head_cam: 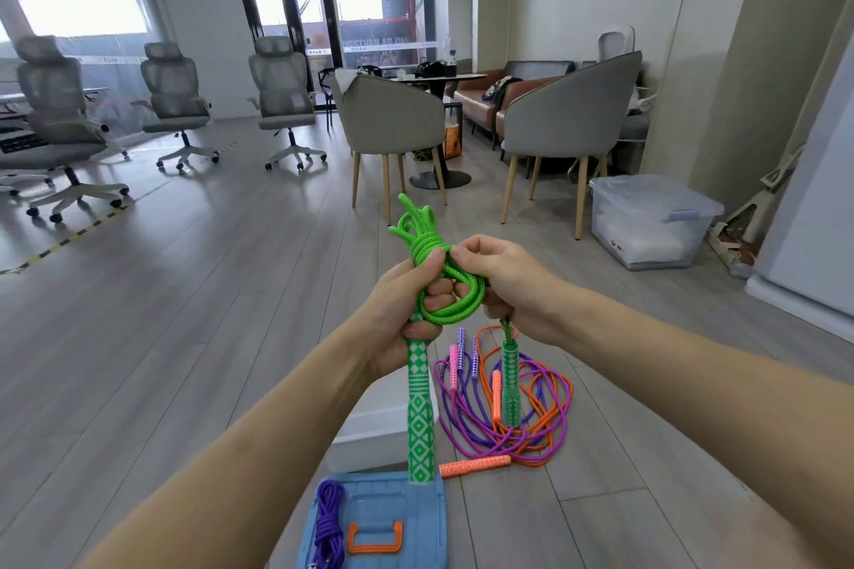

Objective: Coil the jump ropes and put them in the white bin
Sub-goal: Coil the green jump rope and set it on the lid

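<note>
I hold a green jump rope in front of me, its cord folded into a bundle with wraps around the top. My left hand grips the bundle and one patterned green handle that hangs straight down. My right hand pinches the cord at the wraps; the second green handle dangles below it. On the floor lies a loose tangle of orange, pink and purple jump ropes. A white bin stands on the floor under my left forearm, partly hidden.
A blue lid with an orange handle lies at the bottom, a coiled purple rope on its left edge. A clear lidded storage box sits at the right wall. Grey armchairs and office chairs stand farther back.
</note>
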`<state>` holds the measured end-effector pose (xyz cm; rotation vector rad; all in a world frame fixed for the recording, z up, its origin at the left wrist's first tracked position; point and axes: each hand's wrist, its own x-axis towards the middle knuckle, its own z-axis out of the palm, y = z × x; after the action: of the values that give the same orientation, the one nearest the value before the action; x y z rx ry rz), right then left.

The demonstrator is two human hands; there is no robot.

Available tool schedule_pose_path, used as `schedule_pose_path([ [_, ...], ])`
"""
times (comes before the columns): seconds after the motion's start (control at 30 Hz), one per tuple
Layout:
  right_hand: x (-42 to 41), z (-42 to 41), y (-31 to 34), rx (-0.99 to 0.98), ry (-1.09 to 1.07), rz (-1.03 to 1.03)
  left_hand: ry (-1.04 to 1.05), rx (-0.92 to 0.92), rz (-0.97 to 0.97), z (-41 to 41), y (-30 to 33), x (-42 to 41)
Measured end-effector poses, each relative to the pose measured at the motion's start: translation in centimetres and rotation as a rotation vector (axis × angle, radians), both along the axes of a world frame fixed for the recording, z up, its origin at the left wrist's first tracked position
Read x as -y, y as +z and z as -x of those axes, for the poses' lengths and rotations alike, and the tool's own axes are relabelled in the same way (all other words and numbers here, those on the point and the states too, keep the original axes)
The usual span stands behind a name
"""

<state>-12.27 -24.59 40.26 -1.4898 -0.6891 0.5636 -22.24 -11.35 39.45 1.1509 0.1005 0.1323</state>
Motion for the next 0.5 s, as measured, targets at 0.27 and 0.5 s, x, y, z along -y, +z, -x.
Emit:
schedule_pose_path([
  [0.27,-0.9,0.5,0.2,0.106,-0.019,-0.03,0.115,0.059,-0.215,-0.1,-0.3,1.0],
  [0.5,0.1,0.6,-1.1,0.176,0.114,0.013,0.198,0.035,-0.207,0.3,-1.1,0.0],
])
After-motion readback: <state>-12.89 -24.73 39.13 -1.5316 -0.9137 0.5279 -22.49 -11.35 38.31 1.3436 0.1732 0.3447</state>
